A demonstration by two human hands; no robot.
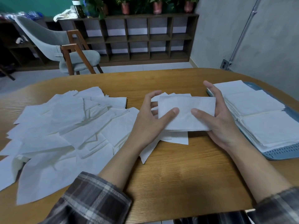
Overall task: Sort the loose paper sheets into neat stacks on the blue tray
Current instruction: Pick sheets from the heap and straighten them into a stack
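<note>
Head view: we see the wooden table (178, 175) carrying the loose paper sheets (64, 126) in a wide, overlapping scatter on its left half. At its right edge is the blue tray (283, 153), on which neat stacks (252, 102) sit in a row running away from us. Between scatter and tray, over the table's middle, we hold a small bundle (186, 109) of sheets with its long axis running left to right. Our left hand (150, 120) grips the bundle's left end, thumb laid on top and fingers curled at the far edge. Our right hand (221, 125) grips the right end likewise, thumb on top and fingers behind. The tray lies directly right of the bundle, just beyond the right hand, which is therefore the nearer hand. We judge that the coming move is a short rightward carry onto one of the stacks.
</note>
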